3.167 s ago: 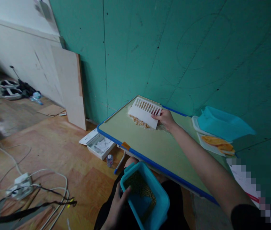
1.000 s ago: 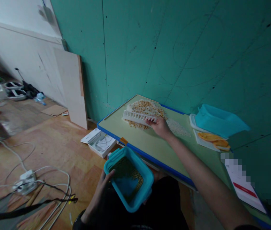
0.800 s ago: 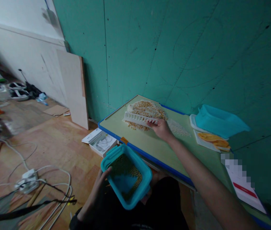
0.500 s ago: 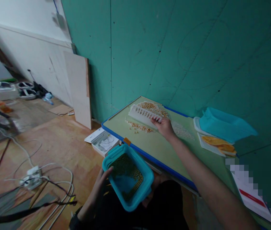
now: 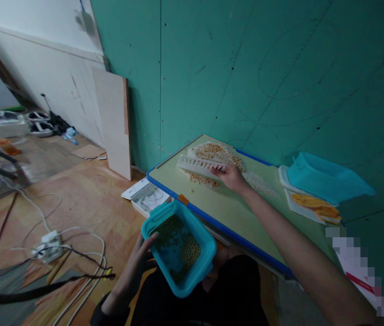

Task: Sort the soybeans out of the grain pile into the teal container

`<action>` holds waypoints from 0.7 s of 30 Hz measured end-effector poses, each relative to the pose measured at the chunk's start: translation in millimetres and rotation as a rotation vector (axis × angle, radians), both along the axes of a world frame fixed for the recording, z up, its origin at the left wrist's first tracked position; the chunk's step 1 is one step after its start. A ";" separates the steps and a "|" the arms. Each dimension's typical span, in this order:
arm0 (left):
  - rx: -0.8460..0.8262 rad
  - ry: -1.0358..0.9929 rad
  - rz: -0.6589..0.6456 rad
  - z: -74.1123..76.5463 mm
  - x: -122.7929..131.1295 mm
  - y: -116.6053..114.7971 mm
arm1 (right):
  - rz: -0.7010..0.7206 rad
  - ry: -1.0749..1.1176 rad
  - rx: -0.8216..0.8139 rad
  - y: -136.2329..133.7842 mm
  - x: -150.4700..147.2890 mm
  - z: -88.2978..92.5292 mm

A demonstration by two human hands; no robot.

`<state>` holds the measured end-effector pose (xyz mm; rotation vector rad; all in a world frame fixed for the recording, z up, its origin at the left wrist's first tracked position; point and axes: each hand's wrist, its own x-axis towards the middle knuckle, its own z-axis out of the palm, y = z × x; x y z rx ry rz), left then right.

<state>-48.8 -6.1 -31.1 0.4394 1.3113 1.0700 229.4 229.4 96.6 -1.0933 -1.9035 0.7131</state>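
Observation:
My left hand (image 5: 141, 258) grips the left rim of a turquoise plastic container (image 5: 208, 242), thumb over the edge. The container is tilted above my lap, at the table's front edge, with yellowish and dark greenish beans or grains (image 5: 190, 252) inside. My right hand (image 5: 232, 177) is closed on the right end of a long white plastic strip (image 5: 195, 168) with a row of slots. The strip stands on the table amid spilled yellow beans (image 5: 208, 150) and white rice-like grains. A smaller line of beans (image 5: 200, 179) lies in front of it.
The light green table (image 5: 246, 213) has a blue edge and stands against a green wall. At its right are another turquoise container (image 5: 328, 179) and an orange cloth (image 5: 316, 206) on a white tray. An open white box (image 5: 147, 197), power strip (image 5: 50, 246) and cables lie on the floor.
My right hand has drawn the white strip slightly left and toward the table's front edge, closer to the front line of beans. Inside the held container, the contents have shifted and spread.

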 end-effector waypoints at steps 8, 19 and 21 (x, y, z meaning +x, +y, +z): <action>-0.010 -0.023 0.019 2.5 -3.9 2.6 | 0.020 0.011 -0.051 -18.0 6.4 1.2; -0.034 -0.002 0.111 21.9 5.3 7.2 | -0.029 0.095 0.012 -37.1 4.8 4.1; -0.031 0.000 0.133 28.3 6.4 8.1 | -0.068 0.097 0.068 -44.7 7.8 7.5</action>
